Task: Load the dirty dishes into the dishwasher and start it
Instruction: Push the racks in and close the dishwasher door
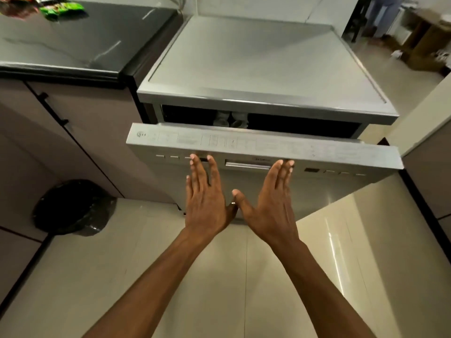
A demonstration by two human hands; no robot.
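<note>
A steel dishwasher (pixel 263 59) stands in front of me with its door (pixel 263 145) tilted a little way out at the top. Through the dark gap I make out a couple of pale dishes (pixel 230 119) on the upper rack. My left hand (pixel 205 196) and my right hand (pixel 273 201) lie flat, fingers straight, against the door's front just under its top edge. They sit either side of the recessed door handle (pixel 247 165). Neither hand holds anything.
A black counter (pixel 73 42) with green snack packets (pixel 61 8) adjoins the dishwasher on the left, over cabinet doors. A bin lined with a black bag (pixel 73 208) stands on the tiled floor at the left. A wall corner (pixel 429 132) is close on the right.
</note>
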